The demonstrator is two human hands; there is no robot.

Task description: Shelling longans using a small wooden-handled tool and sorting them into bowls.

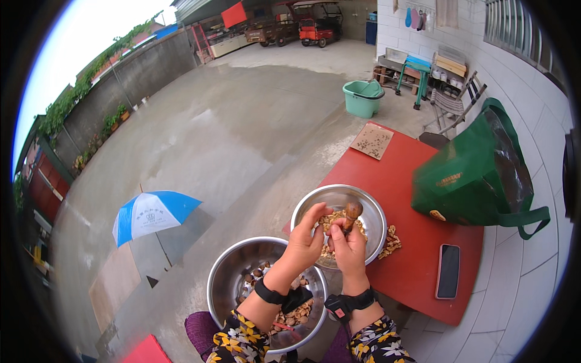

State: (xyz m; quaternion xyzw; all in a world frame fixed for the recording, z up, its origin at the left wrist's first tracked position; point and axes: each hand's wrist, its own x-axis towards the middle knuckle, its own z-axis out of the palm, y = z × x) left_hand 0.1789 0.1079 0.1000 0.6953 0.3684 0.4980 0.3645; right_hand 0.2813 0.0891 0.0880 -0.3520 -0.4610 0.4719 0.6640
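My right hand (348, 247) is closed round a wooden-handled tool (353, 211), its rounded knob pointing up; the tool's working end is hidden. Beside it, my left hand (305, 236) has its fingers curled, and whether something small lies in them is unclear. Both hands are over a steel bowl (379, 213) holding shelled walnut pieces (327, 221). Nearer my lap, a larger steel basin (218, 277) contains walnuts and broken shells (301, 313), a black object (297, 300) and a red-handled item (285, 326). More walnut kernels (391, 242) lie on the red table (408, 272) right of the bowl.
A green bag (458, 181) and a phone (448, 271) rest on the table, with a speckled board (372, 140) at its far corner. Beyond stand a green bucket (362, 102) and a folding chair (449, 103). An open blue-and-white umbrella (156, 211) is on the ground at left.
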